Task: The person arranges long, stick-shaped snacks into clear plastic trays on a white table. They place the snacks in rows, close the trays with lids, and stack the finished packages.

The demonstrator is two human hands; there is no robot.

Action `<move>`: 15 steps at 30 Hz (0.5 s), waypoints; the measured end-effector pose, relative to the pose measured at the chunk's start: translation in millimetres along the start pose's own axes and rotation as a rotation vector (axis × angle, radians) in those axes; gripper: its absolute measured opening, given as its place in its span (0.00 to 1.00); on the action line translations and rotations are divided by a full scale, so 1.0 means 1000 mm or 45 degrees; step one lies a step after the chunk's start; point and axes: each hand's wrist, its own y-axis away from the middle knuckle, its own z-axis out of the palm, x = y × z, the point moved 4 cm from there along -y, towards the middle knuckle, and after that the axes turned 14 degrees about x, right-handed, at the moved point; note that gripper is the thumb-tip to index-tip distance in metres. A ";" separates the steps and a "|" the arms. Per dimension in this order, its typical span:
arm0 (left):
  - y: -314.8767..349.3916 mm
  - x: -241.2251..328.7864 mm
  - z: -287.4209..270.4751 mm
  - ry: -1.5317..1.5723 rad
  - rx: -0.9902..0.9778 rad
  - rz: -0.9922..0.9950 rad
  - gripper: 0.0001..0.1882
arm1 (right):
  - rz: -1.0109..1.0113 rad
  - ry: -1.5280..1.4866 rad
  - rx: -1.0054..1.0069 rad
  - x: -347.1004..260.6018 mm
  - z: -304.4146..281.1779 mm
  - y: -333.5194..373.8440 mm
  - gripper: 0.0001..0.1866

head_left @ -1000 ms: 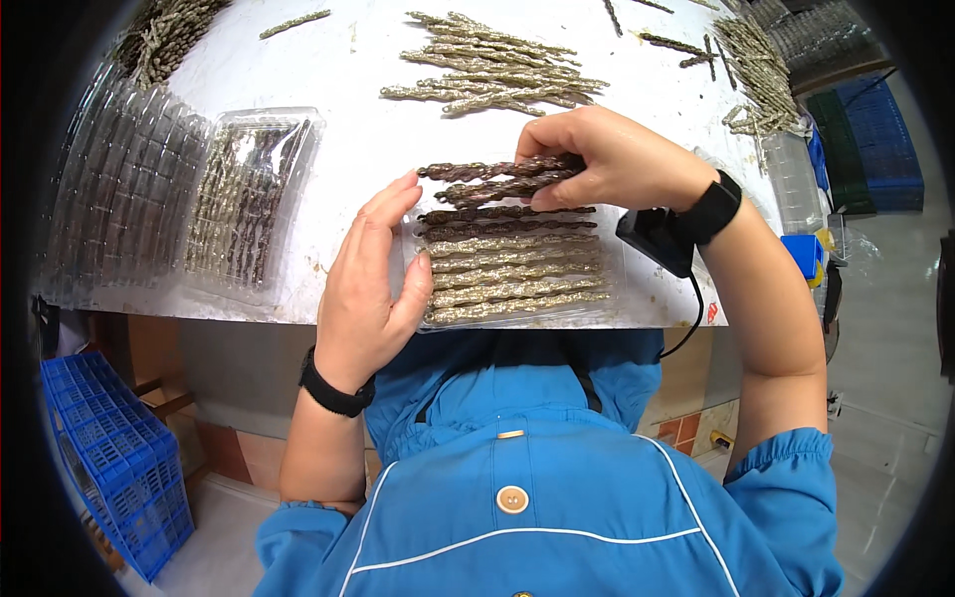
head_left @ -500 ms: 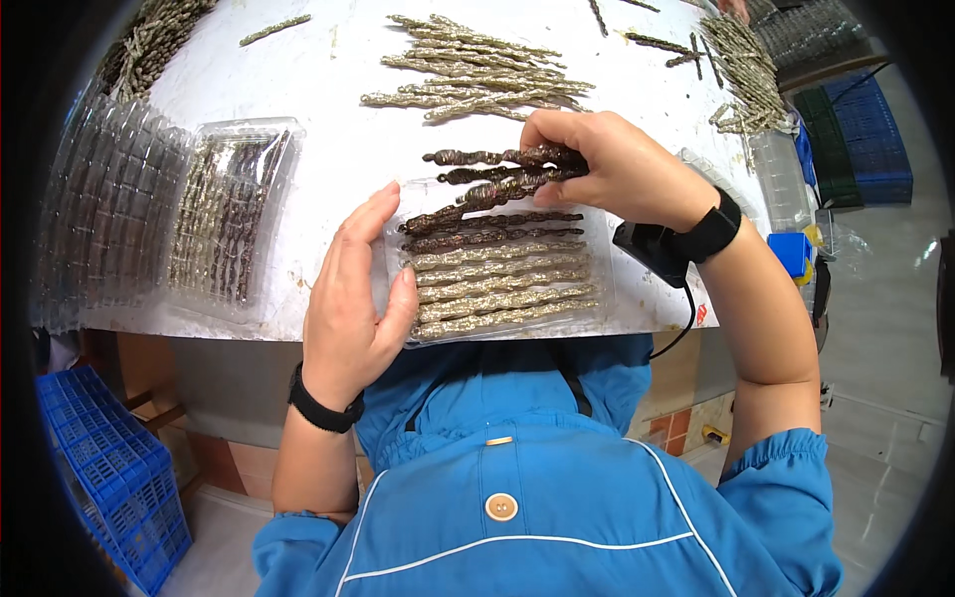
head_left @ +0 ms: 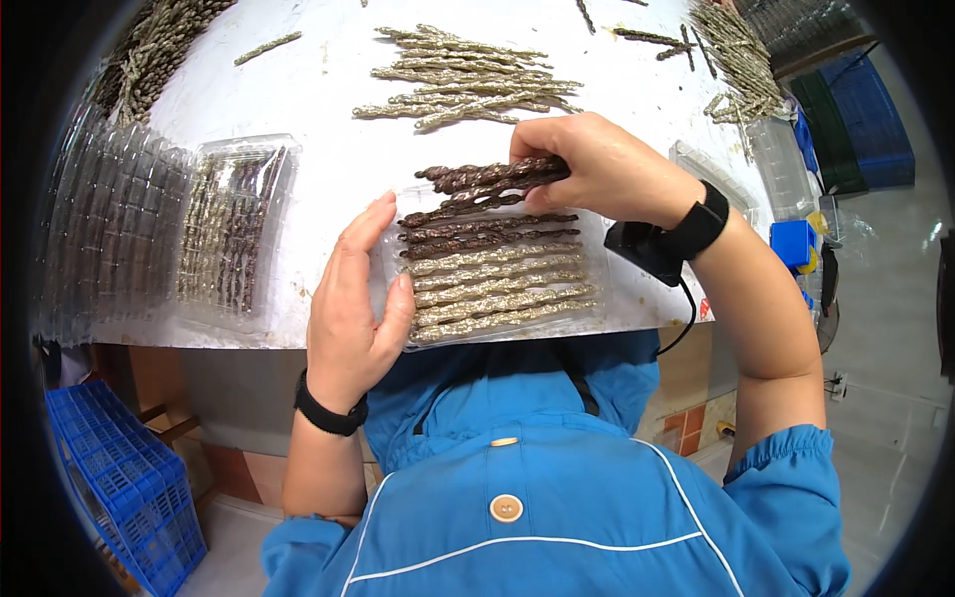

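A clear plastic tray (head_left: 597,308) lies at the near edge of the white table (head_left: 328,169). It holds several gold twisted sticks (head_left: 497,294) in rows, with dark brown twisted sticks (head_left: 487,231) above them. My left hand (head_left: 353,298) lies flat against the tray's left side with its fingers together. My right hand (head_left: 597,164) grips a small bunch of dark brown sticks (head_left: 477,179) just over the tray's far end.
A loose pile of gold sticks (head_left: 468,85) lies beyond the tray. A filled clear tray (head_left: 234,229) and a stack of clear trays (head_left: 95,229) sit at the left. More sticks (head_left: 731,50) lie at the far right. A blue crate (head_left: 124,488) stands on the floor, lower left.
My right hand has shifted the dark bunch slightly over the tray's far end. The left hand stays against the tray's left side.
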 end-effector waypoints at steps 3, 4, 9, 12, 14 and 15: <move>0.001 -0.003 0.002 0.010 -0.046 -0.030 0.29 | 0.023 -0.006 -0.015 0.001 0.002 0.000 0.14; 0.002 -0.004 0.001 0.006 -0.071 -0.040 0.28 | 0.053 -0.006 -0.040 0.002 0.002 0.000 0.14; 0.001 -0.001 0.002 -0.006 -0.001 -0.037 0.29 | 0.037 -0.088 0.020 0.012 -0.007 0.000 0.14; 0.000 0.001 0.000 -0.050 -0.022 -0.029 0.29 | -0.024 -0.032 0.011 0.012 -0.011 0.001 0.16; 0.000 0.002 0.000 -0.043 -0.021 -0.001 0.29 | 0.022 0.040 0.013 0.009 -0.006 0.006 0.17; -0.001 0.003 0.000 -0.047 -0.025 0.006 0.29 | -0.017 0.084 0.033 0.008 -0.004 0.006 0.18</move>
